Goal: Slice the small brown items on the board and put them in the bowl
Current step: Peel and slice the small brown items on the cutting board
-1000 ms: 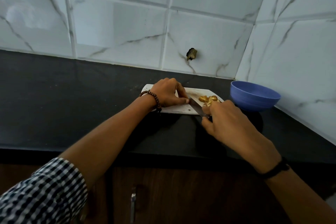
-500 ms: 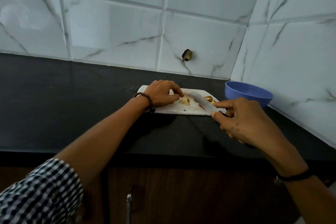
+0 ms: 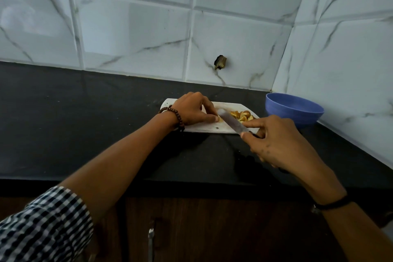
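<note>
left hand pinches brown piece on board | right hand grips knife | blue bowl just right of board

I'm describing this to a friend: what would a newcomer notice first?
On a white cutting board on the black counter, the left hand holds a small brown item while the right hand angles a knife beside it. Cut pieces lie at the board's right end, near a blue bowl.

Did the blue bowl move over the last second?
No. The blue bowl keeps its spot just right of the cutting board, close to the tiled side wall; only the view shifted.
</note>
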